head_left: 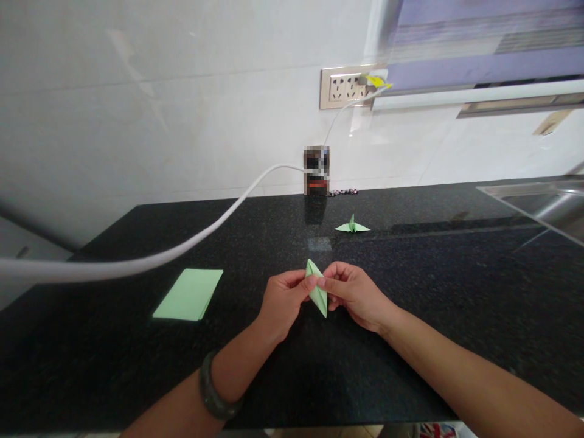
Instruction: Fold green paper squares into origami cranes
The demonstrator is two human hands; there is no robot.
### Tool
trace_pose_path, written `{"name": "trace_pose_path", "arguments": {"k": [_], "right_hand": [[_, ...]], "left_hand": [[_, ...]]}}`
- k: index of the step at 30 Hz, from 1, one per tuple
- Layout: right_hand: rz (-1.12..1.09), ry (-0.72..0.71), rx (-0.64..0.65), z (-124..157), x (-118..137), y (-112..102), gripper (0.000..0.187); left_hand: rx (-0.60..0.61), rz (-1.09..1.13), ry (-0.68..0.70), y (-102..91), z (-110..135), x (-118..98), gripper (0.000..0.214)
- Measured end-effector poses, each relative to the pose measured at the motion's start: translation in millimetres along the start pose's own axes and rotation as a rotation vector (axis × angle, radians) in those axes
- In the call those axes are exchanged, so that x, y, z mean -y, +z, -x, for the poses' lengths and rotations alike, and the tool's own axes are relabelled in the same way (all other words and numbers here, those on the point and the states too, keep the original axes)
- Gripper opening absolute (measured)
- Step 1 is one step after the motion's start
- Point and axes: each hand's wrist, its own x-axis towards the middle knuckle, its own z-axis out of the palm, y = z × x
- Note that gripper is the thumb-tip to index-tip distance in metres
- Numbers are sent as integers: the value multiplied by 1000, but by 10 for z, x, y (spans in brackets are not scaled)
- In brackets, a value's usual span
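Note:
A narrow, diamond-shaped fold of light green paper (318, 289) is held just above the black counter (438, 286), pinched from both sides. My left hand (283, 302) grips its left edge with thumb and fingers closed. From the right, my right hand (353, 294) pinches the same fold, its fingers curled. A dark bangle sits on my left wrist (214, 389). A finished green paper crane (352, 226) stands on the counter farther back. To the left lies a flat stack of green paper sheets (189, 294).
A white cable (191, 240) runs across the counter from the left up to a wall socket (347, 87). A small dark device (316, 171) stands against the wall. A steel sink (542, 204) lies at the right. The counter's front edge is just below my forearms.

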Motion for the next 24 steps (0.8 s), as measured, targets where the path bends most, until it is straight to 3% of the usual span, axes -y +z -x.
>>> {"name": "trace_pose_path", "arguments": {"k": [7,12,24], "right_hand": [[52,-44,16,19,27,12,25],[93,-191,-18,20,68,6,23],[242,-211,-41,14,76,-10,17]], "left_hand": [[-22,21,9,8,1,-22,30],[8,21,7,23,7,-29,27],[5,-324,169,-13,23,-22,25]]}}
